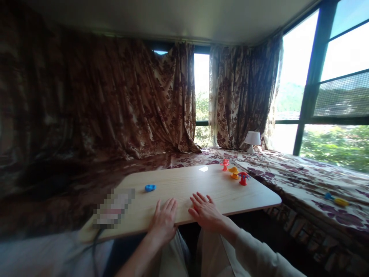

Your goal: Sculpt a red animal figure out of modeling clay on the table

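Note:
My left hand [165, 216] lies flat at the near edge of a pale wooden table [178, 184], fingers stretched forward. To its right my right hand [203, 209] rests on the same edge, palm down with the fingers a little spread. Neither hand holds anything. A small blue object [150, 187], perhaps a lump of modelling clay, lies beyond my left hand. Toward the table's far right stand a red-pink toy figure [225, 165], a yellow toy shaped like a mushroom [233, 172] and a red toy with blue bits [243, 178].
A pixelated flat object [113, 207] with a dark cable lies at the table's left end. On the flowered cover [314, 181] to the right sit a blue-and-yellow toy [337, 200] and a white lamp [252, 141]. Patterned curtains [161, 107] hang behind, beside windows.

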Demonstrator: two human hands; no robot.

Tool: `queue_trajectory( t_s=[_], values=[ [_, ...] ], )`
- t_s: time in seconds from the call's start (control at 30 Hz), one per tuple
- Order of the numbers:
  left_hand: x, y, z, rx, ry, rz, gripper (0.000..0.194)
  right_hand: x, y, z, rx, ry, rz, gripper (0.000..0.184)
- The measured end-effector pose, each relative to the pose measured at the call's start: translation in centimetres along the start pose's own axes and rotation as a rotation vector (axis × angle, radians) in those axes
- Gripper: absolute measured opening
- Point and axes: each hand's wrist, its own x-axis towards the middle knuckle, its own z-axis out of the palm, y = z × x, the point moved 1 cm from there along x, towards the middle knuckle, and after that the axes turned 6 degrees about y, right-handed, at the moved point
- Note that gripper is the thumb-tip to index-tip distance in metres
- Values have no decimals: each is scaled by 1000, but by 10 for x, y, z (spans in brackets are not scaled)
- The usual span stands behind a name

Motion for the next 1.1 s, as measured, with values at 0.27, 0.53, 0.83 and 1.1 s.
queue_trajectory(
  t_s=[0.27, 0.53, 0.83, 1.1],
  values=[
    [2, -1, 2, 10, 0, 1, 67, 60, 14, -2, -88, 28, 116, 40],
    [0, 2, -3, -19, -17, -16, 69, 17, 6, -4, -74, -1, -11, 45],
    [1, 1, -1, 8, -19, -8, 68, 19, 7, -10, -68, 0, -22, 45],
    [1, 0, -1, 19, -18, -6, 68, 47, 11, -5, -92, 32, 2, 40]
  ],
)
